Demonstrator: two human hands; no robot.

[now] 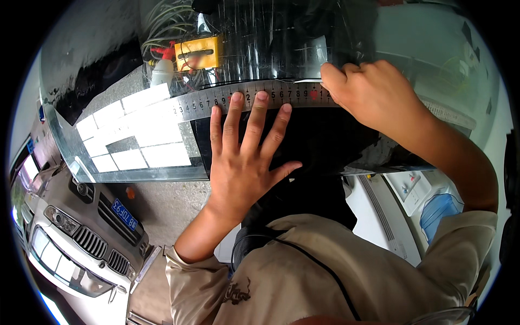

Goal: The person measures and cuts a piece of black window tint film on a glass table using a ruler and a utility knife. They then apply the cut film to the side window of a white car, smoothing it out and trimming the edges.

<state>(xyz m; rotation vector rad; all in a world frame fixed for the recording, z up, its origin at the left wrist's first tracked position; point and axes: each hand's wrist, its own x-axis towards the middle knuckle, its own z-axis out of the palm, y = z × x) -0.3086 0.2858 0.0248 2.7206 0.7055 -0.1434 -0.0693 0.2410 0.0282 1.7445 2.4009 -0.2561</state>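
Note:
A long steel ruler point(303, 99) lies across a dark film sheet point(325, 135) on a glass pane point(146, 176). My left hand point(241, 157) is laid flat with fingers spread, its fingertips pressing on the ruler's near part. Over the ruler's far edge, right of the left hand, my right hand point(374, 92) is closed in a fist-like grip. A thin pale strip point(307, 81) sticks out leftward from its fingers along that edge; whether it is a blade or a film edge is unclear. The inside of the right hand's grip is hidden.
Beyond the ruler are a yellow box point(197, 53), a white bottle point(162, 73), a red item point(164, 51) and coiled clear tubing point(165, 24). A parked car point(97, 233) stands lower left. At right, below the glass, are a white tray point(409, 189) and blue plastic container point(437, 214).

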